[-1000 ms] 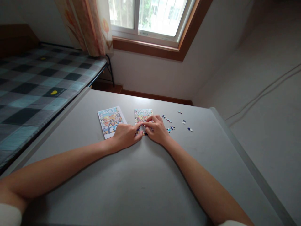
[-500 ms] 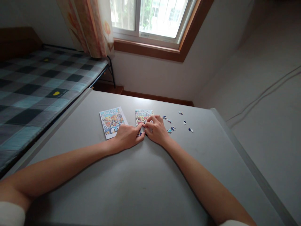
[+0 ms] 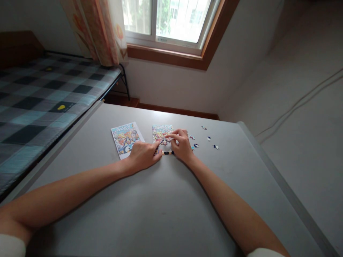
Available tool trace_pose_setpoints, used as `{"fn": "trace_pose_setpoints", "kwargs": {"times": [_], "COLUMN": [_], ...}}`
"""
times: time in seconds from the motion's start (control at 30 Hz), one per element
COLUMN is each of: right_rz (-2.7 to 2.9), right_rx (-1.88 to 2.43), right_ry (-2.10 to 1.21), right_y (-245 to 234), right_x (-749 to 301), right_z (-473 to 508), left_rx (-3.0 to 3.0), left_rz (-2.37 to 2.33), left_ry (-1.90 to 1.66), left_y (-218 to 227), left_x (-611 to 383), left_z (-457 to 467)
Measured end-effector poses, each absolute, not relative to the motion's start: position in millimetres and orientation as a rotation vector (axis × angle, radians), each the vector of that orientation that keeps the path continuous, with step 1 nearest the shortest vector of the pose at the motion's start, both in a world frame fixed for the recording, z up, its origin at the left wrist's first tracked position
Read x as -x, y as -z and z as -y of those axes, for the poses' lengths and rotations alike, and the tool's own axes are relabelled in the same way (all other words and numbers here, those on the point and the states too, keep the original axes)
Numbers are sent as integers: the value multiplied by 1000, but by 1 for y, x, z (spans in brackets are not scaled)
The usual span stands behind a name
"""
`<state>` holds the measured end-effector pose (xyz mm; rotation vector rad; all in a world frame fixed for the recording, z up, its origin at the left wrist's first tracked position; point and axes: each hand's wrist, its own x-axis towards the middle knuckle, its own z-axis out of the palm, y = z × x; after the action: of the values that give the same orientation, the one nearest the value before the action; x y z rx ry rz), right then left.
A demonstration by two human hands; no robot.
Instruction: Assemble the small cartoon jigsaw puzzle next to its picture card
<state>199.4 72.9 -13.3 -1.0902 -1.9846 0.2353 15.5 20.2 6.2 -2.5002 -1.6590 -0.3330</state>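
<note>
A partly assembled jigsaw puzzle [image 3: 162, 131] lies on the table, its picture colourful and a dark-and-tan strip along its near edge. A gap with the grey table showing is visible in its lower part. At the puzzle's lower left edge rests my left hand [image 3: 142, 155], thumb and index finger apart and touching it. My right hand [image 3: 182, 145] is over the puzzle's right side, index finger stretched onto its surface, the other fingers loosely curled. I see nothing held in either hand. Beside my left hand lies a picture sheet [image 3: 125, 137] lettered "BLUEY", partly covered by that hand.
Several loose puzzle pieces [image 3: 209, 139] are scattered right of my right hand. The grey table [image 3: 166, 207] has raised side edges. Behind it are a window [image 3: 177, 21] and a curtain [image 3: 99, 32]; a bed with a checked mattress [image 3: 53, 89] stands at the left.
My right hand has drawn slightly away from my left, its index finger now stretched onto the puzzle. The puzzle's near strip and gap now show between the hands. The view has shifted slightly.
</note>
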Motion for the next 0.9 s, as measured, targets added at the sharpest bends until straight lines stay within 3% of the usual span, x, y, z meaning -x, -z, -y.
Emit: {"fn": "trace_pose_setpoints", "kwargs": {"times": [0.9], "right_rz": [2333], "right_rx": [1023], "right_ry": [-137], "right_y": [9], "right_x": [-198], "right_z": [-64], "left_rx": [2536], "left_rz": [1553], "left_ry": [348], "left_y": [-7], "left_x": [-16], "left_z": [-20]}}
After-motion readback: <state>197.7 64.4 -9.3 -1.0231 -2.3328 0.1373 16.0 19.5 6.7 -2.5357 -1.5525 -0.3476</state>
